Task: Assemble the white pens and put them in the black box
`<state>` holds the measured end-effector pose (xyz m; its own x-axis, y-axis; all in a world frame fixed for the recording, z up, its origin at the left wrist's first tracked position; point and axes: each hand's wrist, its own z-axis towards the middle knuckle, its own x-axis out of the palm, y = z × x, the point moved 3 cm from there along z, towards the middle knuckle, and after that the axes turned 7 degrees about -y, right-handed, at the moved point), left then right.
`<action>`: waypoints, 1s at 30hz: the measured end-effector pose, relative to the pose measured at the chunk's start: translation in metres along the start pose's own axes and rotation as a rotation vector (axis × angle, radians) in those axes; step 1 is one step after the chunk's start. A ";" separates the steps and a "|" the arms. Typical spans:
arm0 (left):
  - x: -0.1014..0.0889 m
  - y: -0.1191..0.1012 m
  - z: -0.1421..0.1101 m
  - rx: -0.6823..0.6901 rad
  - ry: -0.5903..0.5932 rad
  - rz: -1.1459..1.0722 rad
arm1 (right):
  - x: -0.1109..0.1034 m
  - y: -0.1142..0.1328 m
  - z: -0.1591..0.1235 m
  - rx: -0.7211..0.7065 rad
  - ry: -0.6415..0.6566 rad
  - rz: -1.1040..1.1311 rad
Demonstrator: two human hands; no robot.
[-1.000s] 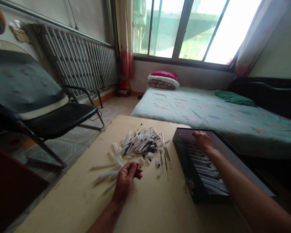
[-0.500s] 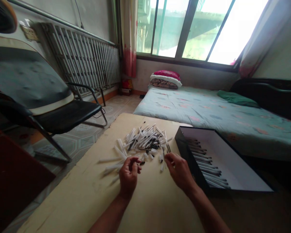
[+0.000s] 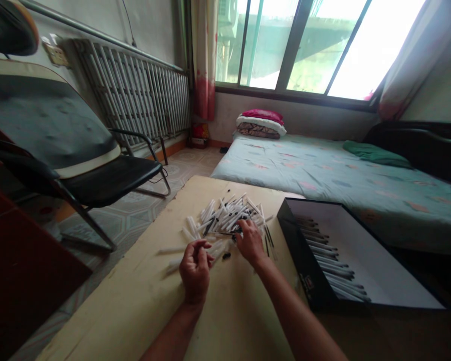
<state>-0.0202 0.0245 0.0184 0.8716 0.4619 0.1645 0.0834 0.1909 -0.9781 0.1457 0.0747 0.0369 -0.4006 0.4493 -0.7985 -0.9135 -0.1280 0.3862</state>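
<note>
Quick look at the setup, going left to right: a black metal-framed chair (image 3: 113, 183) sits by the radiator (image 3: 135, 95), off the edge of the table (image 3: 135, 301). On the table, a couple of loose white pen tubes (image 3: 171, 249) lie just left of the left hand (image 3: 195, 271), long axes running roughly sideways. That hand's grip is loosely curled, fingertips up toward the heap, but I can't tell if anything's pinched in there. Just ahead of both hands is a messy pile of white pens (image 3: 229, 218), pointing every which way, with black bits mixed in. A small black piece (image 3: 226, 255) lies on the bare board between the two grips. The right hand (image 3: 250, 242) is pressed onto the pile's near right edge with its fingers bent down over the pens, probably to pick through them, though I can't tell if that grip has closed on one. Just right of it, a few thin black refills (image 3: 267, 240) lie pointing roughly toward the person. Next comes a black box (image 3: 304, 265) with a white inside, where pens (image 3: 332, 255) sit side by side in tidy rows, black ends toward the left wall, likely packed that way so they stay put. Behind it all is a bed (image 3: 323, 175).
</note>
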 end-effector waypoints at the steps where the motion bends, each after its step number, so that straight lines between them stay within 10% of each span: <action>1: 0.000 0.000 0.000 0.002 0.003 0.011 | 0.003 0.003 0.003 -0.016 0.005 0.001; 12: 0.000 0.006 0.002 -0.004 0.029 0.016 | 0.011 0.012 -0.003 -0.115 0.031 -0.001; 17: 0.008 0.004 -0.003 0.005 0.146 0.000 | -0.013 0.001 -0.032 -0.026 -0.186 0.254; 25: 0.028 0.012 -0.015 -0.422 0.536 -0.203 | -0.038 0.032 -0.080 0.003 -0.314 0.539; 30: 0.024 0.011 -0.010 -0.485 0.438 -0.335 | -0.033 0.021 -0.071 -0.014 -0.220 0.484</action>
<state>0.0068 0.0292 0.0106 0.8665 0.0378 0.4977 0.4952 -0.1906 -0.8476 0.1347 -0.0058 0.0383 -0.7538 0.5103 -0.4139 -0.6289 -0.3780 0.6794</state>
